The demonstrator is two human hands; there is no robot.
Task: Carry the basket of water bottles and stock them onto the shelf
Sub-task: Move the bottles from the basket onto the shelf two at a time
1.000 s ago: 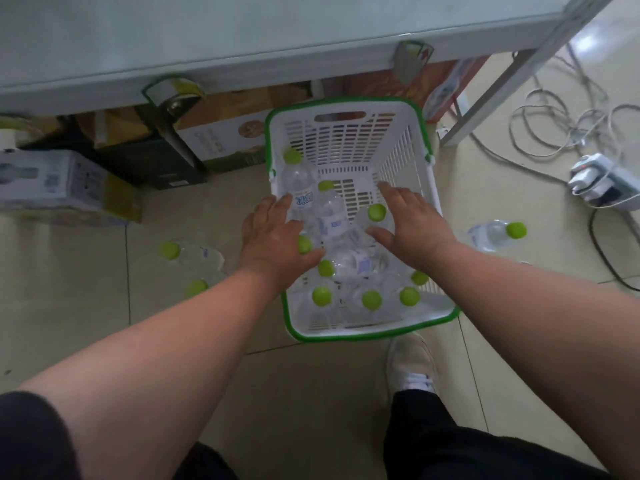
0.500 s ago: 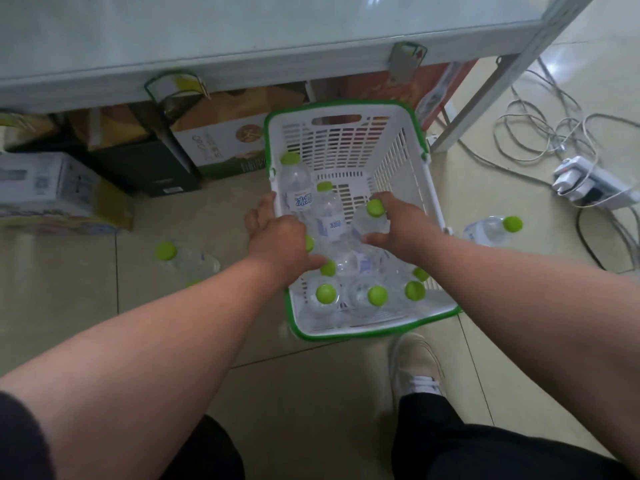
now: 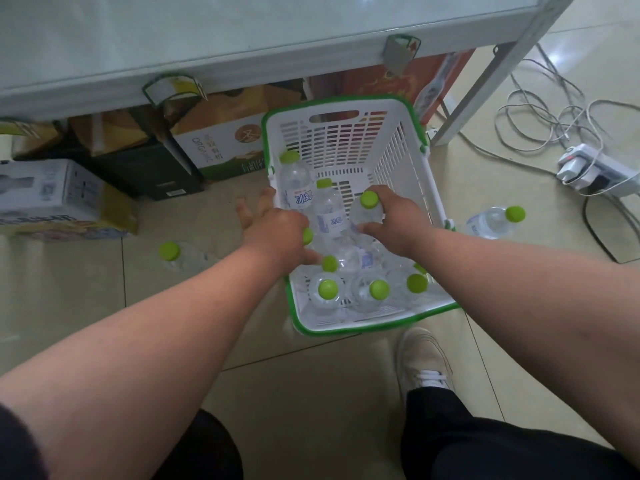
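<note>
Beige floor tiles (image 3: 86, 306) fill the scene beneath a pale shelf (image 3: 207, 39), under which we see cardboard boxes (image 3: 221, 147). At far left one stray bottle (image 3: 183, 258) lies on the tiles. At centre stands the basket (image 3: 346, 140), white slatted plastic with a green rim, on the floor against the boxes; it holds clear water bottles (image 3: 360, 292) with lime-green caps, some lying, some upright. We note the left hand (image 3: 277, 233) reaching over the basket's left wall, knuckles up, fingers curled down among the bottles; what it grips we cannot tell. Our right hand (image 3: 394, 223) clasps a capped bottle (image 3: 367, 209) by its neck. Further right, another bottle (image 3: 491, 221) lies on the tiles, near a power strip (image 3: 595, 171) with tangled cables.
</note>
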